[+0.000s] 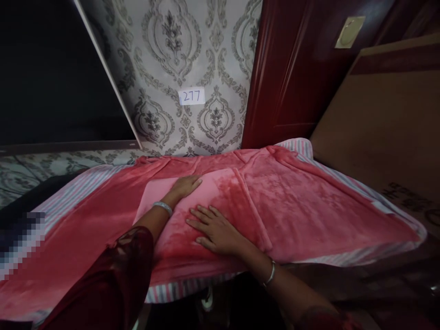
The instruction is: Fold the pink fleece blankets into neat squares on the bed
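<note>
Fleece cloth, pink and folded, lies on the red blanket over the bed. Left hand and right hand press flat, fingers spread. Probably soft, light, limp; grip at folded edges.

A paper label reading 277 is hanging on the grey damask wallpaper at the far middle, a dark red door is standing just right of it, a brown cardboard box is sitting at the right, a dark screen is filling the far left, and a striped sheet is showing along the bed's edges.
</note>
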Demonstrator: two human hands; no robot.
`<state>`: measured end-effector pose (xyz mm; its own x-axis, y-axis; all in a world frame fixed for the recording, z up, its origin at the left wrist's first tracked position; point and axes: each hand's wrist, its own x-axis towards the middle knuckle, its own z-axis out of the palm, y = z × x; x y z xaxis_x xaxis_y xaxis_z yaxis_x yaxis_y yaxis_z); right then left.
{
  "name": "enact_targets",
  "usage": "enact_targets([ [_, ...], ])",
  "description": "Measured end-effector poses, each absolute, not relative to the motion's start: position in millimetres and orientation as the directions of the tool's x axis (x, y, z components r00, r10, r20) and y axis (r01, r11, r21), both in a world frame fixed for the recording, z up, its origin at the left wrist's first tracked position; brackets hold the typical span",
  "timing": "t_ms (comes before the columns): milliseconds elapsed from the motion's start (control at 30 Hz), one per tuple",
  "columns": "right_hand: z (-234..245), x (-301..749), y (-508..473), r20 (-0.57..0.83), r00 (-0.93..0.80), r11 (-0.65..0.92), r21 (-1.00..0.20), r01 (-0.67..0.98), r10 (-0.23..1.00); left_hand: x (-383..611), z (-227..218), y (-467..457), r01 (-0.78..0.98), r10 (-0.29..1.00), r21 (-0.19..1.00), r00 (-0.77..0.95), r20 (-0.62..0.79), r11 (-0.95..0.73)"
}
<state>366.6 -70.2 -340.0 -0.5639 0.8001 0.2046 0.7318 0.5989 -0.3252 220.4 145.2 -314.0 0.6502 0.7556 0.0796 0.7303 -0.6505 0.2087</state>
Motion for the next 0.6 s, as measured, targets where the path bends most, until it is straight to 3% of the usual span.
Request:
enact_targets([
  [300,-302,381,-80,0.284,-0.508,0.579,-0.308,0.755,0.813,247,-272,109,0.682,0.694,0.130,0.703,0.153,-0.719],
  [500,-319,405,-88,0.320,-0.352,0.436,-0.246,0.865,0.880,298,-287,75,0.255,0.277,0.209,0.957,0.083,-0.944],
  [600,-341,406,-91,0.276,-0.334,0.402,-0.243,0.883,0.901,312,-301,78,0.233,0.239,0.154,0.971,0.024,-0.960],
])
